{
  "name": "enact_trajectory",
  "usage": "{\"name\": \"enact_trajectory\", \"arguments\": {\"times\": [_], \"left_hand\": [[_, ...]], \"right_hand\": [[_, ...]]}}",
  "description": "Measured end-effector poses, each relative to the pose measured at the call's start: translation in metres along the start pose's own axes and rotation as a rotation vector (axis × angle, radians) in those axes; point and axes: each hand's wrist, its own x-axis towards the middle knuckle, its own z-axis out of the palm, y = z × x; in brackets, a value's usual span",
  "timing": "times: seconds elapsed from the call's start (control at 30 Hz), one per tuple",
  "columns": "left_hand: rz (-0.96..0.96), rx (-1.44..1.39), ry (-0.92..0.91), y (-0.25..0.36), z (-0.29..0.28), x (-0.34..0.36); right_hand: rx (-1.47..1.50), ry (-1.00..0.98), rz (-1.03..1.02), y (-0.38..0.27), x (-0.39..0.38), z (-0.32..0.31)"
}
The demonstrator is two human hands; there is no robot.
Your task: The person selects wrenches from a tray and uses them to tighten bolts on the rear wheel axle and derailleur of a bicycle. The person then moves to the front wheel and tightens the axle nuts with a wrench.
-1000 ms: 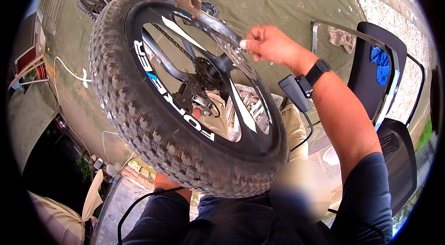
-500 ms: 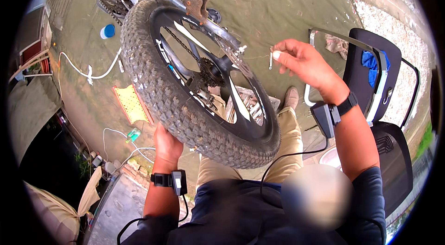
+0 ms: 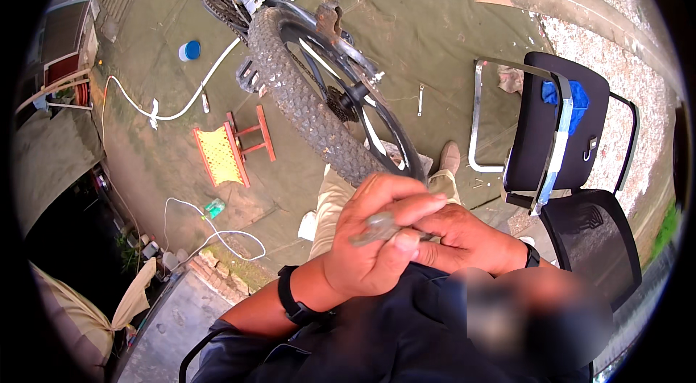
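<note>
Close in front of my body, both hands are brought together. My left hand (image 3: 366,245) pinches a small greyish, half-translucent piece (image 3: 382,226) between thumb and fingers; its exact kind does not show. My right hand (image 3: 471,238) meets it from the right, with its thumb and fingers pressed together beside my left thumb. Whatever they hold is hidden. Just beyond my hands stands a bicycle's rear wheel (image 3: 304,104) with a knobbly, muddy tyre, white-and-black spokes and a sprocket cluster (image 3: 339,104). Neither hand grips the wheel.
A spanner (image 3: 420,100) lies on the green ground sheet. At the right are a black chair (image 3: 558,122) with a blue cloth (image 3: 573,104) and a mesh chair (image 3: 598,245). Leftward lie a red-framed stool with yellow webbing (image 3: 219,157), a blue-lidded tub (image 3: 189,50) and a white hose (image 3: 181,113).
My left hand has left the tyre, and my right hand has drawn back from above the spanner. Both have come together near my body. The wheel now appears farther away.
</note>
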Motion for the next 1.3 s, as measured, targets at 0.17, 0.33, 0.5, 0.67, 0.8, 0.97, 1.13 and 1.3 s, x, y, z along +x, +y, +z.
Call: {"name": "enact_trajectory", "arguments": {"times": [0.17, 0.33, 0.5, 0.67, 0.8, 0.97, 1.13, 1.3], "left_hand": [[0.182, 0.375, -0.025, -0.011, -0.016, 0.021], [0.294, 0.747, 0.129, -0.036, -0.063, 0.046], [0.266, 0.877, 0.159, -0.067, -0.069, 0.048], [0.273, 0.832, 0.180, -0.075, -0.066, 0.051], [0.272, 0.805, 0.196, -0.078, -0.072, 0.053], [0.269, 0.796, 0.187, -0.078, -0.077, 0.058], [0.265, 0.814, 0.157, -0.078, -0.080, 0.058], [0.270, 0.809, 0.169, -0.077, -0.077, 0.059]], "right_hand": [[0.189, 0.169, 0.297, 0.001, -0.022, -0.012], [-0.309, 0.560, 0.470, 0.070, -0.009, -0.045], [-0.619, 0.482, 0.428, 0.133, 0.043, -0.058], [-1.010, 0.435, 0.451, 0.152, 0.085, -0.062], [-1.242, 0.237, 0.618, 0.136, 0.111, -0.070], [-1.251, 0.157, 0.658, 0.131, 0.127, -0.069], [-1.240, 0.104, 0.695, 0.120, 0.139, -0.068], [-1.248, 0.038, 0.750, 0.105, 0.158, -0.061]]}}
